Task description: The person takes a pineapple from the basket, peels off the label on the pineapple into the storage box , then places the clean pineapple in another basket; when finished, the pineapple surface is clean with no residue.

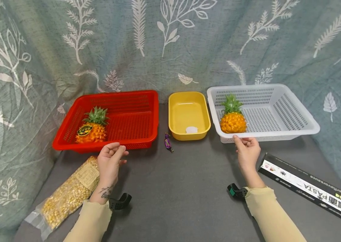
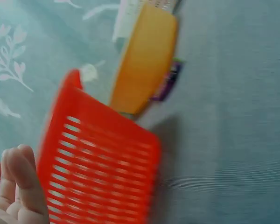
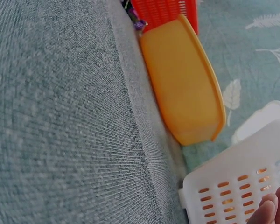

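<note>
My left hand hovers at the front edge of the red basket, fingers loosely bent with nothing between them. Inside that basket lies a pineapple with a dark round label. At the white basket's front rim is my right hand, thumb tip by the rim, fingers loosely bent; contact is hard to tell. A second pineapple lies in the white basket's left end. In the wrist views, the left fingers and right fingers appear beside the basket walls.
Between the baskets stands a yellow tub with a white patch inside. A purple-wrapped candy lies before it. A bag of corn kernels is by the left forearm; a long black-and-white pasta box lies at right. A patterned curtain hangs behind.
</note>
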### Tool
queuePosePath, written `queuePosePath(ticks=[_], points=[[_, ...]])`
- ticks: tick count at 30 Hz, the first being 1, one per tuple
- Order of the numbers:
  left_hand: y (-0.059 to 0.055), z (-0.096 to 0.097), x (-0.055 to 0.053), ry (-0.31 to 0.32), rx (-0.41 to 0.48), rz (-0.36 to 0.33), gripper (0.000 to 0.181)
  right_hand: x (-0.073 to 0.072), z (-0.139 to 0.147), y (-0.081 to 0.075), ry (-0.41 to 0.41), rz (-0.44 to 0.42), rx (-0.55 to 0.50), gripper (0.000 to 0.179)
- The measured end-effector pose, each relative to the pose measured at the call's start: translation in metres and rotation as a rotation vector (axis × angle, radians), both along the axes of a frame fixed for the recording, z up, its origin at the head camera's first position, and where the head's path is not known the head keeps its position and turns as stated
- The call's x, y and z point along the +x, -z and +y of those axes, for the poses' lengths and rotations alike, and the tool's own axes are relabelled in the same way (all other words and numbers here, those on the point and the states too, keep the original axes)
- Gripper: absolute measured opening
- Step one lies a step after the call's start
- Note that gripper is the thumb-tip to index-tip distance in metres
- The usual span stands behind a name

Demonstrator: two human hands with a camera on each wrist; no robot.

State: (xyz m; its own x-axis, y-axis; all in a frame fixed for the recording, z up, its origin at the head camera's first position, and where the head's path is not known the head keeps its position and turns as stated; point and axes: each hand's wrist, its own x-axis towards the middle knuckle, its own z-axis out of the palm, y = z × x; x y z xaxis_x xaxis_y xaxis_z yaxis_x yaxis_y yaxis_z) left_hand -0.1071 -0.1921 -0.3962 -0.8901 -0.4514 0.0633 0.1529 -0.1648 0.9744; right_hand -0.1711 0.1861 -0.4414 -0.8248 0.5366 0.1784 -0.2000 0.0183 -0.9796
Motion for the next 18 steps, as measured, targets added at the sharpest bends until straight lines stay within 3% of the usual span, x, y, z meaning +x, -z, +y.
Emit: queuePosePath(ticks=[9,14,18], points=[[-0.063,-0.008,-0.029,0.057,-0.024,0.335,0.027,-0.001,0.002,0.001,-0.020,0.001,-0.007,0.016],[-0.095,-0.023,-0.049,-0.020,-0.029,0.440,0.027,0.000,0.001,-0.002,-0.008,0.010,-0.038,0.019],[-0.109,-0.040,-0.064,-0.111,-0.046,0.463,0.027,0.001,-0.001,-0.001,-0.008,0.027,-0.059,0.020]])
